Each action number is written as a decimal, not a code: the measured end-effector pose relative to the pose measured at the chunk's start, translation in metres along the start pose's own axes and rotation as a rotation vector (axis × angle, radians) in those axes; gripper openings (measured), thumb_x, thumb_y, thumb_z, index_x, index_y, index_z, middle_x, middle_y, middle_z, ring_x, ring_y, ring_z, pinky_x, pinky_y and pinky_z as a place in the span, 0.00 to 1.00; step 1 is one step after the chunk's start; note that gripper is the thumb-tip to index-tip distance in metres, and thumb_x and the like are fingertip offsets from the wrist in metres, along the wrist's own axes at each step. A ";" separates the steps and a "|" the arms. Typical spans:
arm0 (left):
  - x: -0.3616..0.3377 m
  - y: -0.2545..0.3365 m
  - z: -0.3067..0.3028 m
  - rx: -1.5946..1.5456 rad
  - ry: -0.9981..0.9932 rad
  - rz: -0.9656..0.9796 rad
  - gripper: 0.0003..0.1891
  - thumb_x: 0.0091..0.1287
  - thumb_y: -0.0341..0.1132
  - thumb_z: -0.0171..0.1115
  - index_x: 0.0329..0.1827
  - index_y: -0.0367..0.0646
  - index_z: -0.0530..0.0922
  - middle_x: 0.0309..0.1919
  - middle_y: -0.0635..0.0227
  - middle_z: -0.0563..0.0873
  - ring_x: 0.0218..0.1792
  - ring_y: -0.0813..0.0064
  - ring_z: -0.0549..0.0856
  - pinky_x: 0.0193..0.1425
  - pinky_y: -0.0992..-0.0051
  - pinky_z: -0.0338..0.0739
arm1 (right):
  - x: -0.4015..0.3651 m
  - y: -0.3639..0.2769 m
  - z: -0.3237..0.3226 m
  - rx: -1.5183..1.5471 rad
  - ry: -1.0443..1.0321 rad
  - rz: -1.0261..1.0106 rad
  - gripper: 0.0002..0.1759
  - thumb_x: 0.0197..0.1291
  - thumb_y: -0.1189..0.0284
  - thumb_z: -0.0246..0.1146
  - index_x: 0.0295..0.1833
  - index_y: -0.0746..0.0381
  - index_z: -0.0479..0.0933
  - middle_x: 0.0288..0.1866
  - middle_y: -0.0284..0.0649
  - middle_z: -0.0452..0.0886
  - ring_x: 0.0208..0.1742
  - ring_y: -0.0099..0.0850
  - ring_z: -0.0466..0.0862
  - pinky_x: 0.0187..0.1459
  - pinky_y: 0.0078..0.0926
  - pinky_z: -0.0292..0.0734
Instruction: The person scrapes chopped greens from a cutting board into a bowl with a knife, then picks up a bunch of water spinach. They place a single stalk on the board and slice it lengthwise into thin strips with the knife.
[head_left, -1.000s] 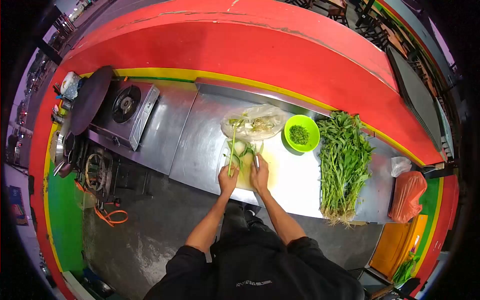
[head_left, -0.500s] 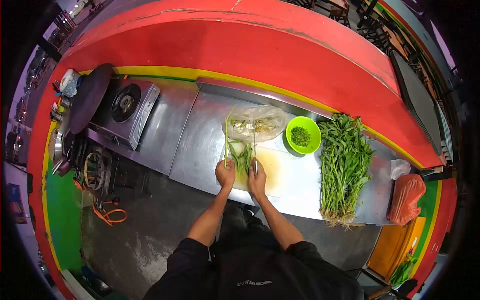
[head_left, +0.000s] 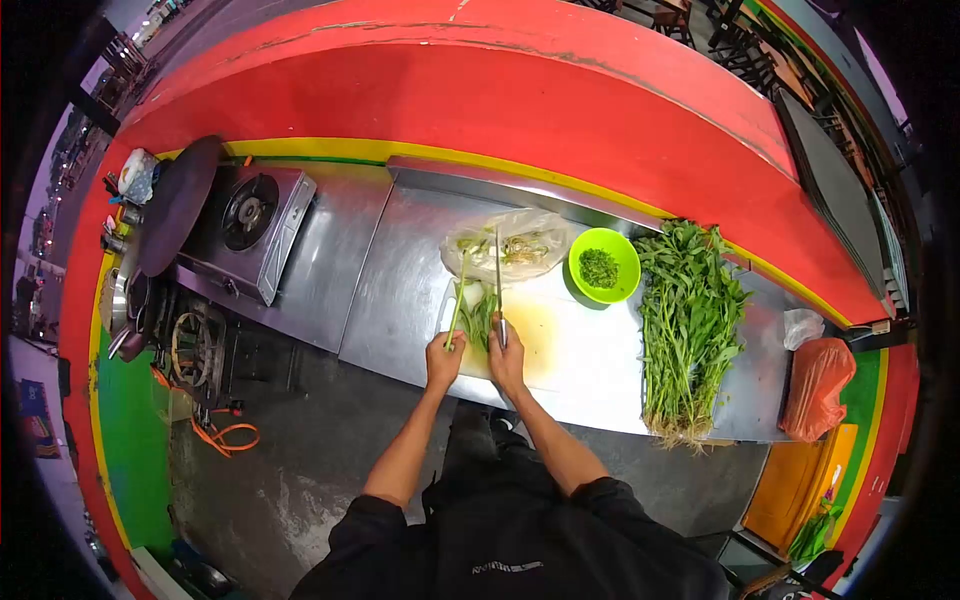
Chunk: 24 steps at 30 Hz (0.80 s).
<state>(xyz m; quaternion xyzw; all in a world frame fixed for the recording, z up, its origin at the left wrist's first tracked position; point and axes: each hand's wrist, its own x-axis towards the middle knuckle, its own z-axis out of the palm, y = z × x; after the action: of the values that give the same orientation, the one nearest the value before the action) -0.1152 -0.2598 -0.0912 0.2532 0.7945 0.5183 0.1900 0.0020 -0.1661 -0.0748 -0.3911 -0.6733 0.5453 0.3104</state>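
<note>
My left hand (head_left: 445, 362) is closed round a green stem (head_left: 458, 305) that points away from me. My right hand (head_left: 506, 358) grips a knife (head_left: 499, 275), its blade pointing up toward a clear plastic bag (head_left: 530, 245) of pale trimmings. Between the hands, green leaves (head_left: 478, 322) lie on a white cutting board (head_left: 540, 350) with a yellowish stain. Right of the bag sits a lime-green bowl (head_left: 604, 265) holding chopped greens. A large bunch of leafy greens (head_left: 688, 320) with roots lies farther right.
A gas stove (head_left: 250, 215) and a dark round pan lid (head_left: 180, 205) stand at the left of the steel counter (head_left: 400, 270). At the right end are a red plastic bag (head_left: 818, 390) and a small clear bag (head_left: 802, 328). A red wall (head_left: 480, 95) runs behind.
The stem in my left hand has dropped lower and now shows a shorter length above the hand. Both hands have shifted slightly, and the camera view has moved a little.
</note>
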 end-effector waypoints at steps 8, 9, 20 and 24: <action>-0.027 -0.004 -0.002 0.077 -0.079 0.063 0.09 0.64 0.30 0.65 0.44 0.36 0.86 0.38 0.55 0.89 0.40 0.60 0.88 0.48 0.67 0.81 | -0.002 0.000 0.009 0.031 0.006 0.045 0.20 0.72 0.74 0.57 0.66 0.70 0.72 0.58 0.47 0.81 0.60 0.33 0.80 0.63 0.29 0.72; -0.028 -0.004 -0.001 0.080 -0.066 0.049 0.09 0.64 0.31 0.65 0.44 0.36 0.86 0.37 0.55 0.89 0.40 0.60 0.88 0.47 0.67 0.81 | -0.001 -0.001 0.012 0.066 -0.033 0.033 0.20 0.72 0.75 0.57 0.66 0.71 0.72 0.58 0.47 0.81 0.60 0.33 0.80 0.63 0.30 0.72; -0.028 0.021 -0.022 0.154 0.016 -0.060 0.16 0.75 0.41 0.58 0.41 0.33 0.82 0.31 0.52 0.84 0.33 0.55 0.84 0.42 0.64 0.77 | -0.006 -0.013 0.004 0.111 -0.018 0.173 0.21 0.73 0.75 0.55 0.68 0.70 0.72 0.62 0.48 0.81 0.64 0.34 0.79 0.65 0.30 0.70; -0.033 0.030 -0.027 0.048 0.070 -0.032 0.16 0.75 0.42 0.59 0.46 0.34 0.82 0.35 0.51 0.86 0.36 0.59 0.86 0.43 0.63 0.77 | -0.009 -0.007 0.027 0.122 0.031 -0.005 0.20 0.72 0.74 0.55 0.66 0.70 0.72 0.57 0.54 0.81 0.59 0.41 0.81 0.61 0.33 0.73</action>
<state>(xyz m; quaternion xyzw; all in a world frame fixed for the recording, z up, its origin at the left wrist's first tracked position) -0.0981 -0.2891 -0.0523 0.2269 0.8168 0.5044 0.1642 -0.0176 -0.1880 -0.0740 -0.3780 -0.6350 0.5785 0.3455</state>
